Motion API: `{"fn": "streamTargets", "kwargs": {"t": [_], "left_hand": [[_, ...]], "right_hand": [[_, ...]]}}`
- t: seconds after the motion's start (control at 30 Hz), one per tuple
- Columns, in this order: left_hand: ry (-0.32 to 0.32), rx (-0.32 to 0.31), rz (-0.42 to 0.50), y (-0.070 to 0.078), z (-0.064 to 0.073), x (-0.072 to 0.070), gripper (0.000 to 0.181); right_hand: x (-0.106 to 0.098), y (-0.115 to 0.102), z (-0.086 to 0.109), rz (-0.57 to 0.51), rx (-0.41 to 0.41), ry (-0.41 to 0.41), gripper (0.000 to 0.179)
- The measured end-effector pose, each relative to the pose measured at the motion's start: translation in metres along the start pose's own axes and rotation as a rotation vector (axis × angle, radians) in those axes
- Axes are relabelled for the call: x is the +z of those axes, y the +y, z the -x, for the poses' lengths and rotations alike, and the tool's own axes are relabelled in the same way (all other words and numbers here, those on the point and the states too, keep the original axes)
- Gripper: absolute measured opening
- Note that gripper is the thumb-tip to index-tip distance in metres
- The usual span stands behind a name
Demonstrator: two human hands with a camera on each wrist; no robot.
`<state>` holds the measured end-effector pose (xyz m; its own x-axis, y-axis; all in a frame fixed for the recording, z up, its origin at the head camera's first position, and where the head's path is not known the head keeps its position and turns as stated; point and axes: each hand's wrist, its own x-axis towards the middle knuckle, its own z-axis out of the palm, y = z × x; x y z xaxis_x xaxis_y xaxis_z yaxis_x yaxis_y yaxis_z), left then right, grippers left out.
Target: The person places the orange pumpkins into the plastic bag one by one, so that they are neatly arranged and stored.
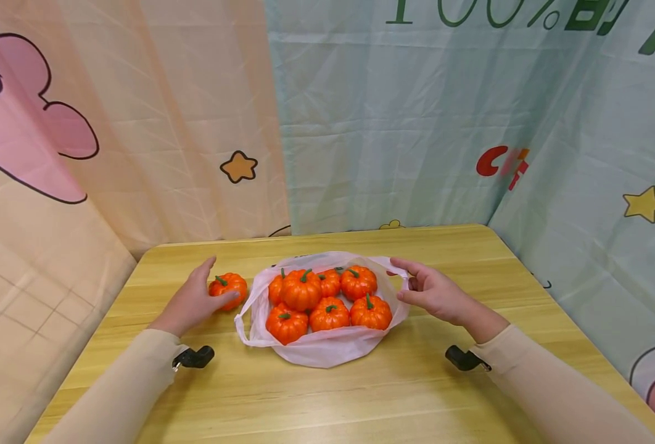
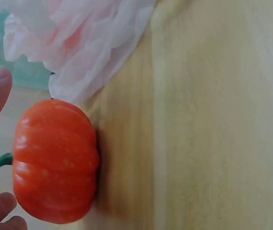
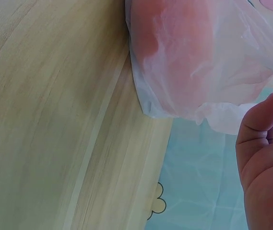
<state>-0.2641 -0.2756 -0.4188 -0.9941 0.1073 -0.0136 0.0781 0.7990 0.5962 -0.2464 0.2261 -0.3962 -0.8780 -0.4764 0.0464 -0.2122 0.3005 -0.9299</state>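
A white plastic bag [image 1: 327, 356] lies with its mouth spread, holding several small orange pumpkins [image 1: 302, 290] with green stems. At its right side, my right hand [image 1: 435, 295] pinches the bag's handle between thumb and fingers; the right wrist view shows that thumb [image 3: 263, 115] against the thin plastic. One more pumpkin [image 1: 229, 285] sits on the table just left of the bag. Around it, my left hand [image 1: 194, 299] is spread, thumb on the near side and fingers beyond. In the left wrist view this pumpkin [image 2: 54, 163] rests on the wood, between the thumb and the fingertips [image 2: 2, 206].
The light wooden table [image 1: 416, 382] ends at a back edge against a printed curtain [image 1: 388, 135]. Another curtain side [image 1: 599, 185] hangs along the right. The bag's left handle [image 1: 241, 330] loops loosely over the tabletop. Each wrist bears a black camera mount [image 1: 194, 357].
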Motion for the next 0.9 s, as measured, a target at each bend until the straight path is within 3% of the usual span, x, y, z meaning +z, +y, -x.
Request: {"fn": "streamTargets", "kwargs": {"t": [0.4, 0.9], "left_hand": [[-0.085, -0.071, 0.033, -0.014, -0.007, 0.010, 0.122], [-0.082, -0.053, -0.001, -0.020, -0.009, 0.018, 0.109]], "right_hand": [[-0.001, 0.000, 0.001, -0.002, 0.014, -0.001, 0.075], [0.000, -0.002, 0.001, 0.014, 0.033, 0.005, 0.074]]}}
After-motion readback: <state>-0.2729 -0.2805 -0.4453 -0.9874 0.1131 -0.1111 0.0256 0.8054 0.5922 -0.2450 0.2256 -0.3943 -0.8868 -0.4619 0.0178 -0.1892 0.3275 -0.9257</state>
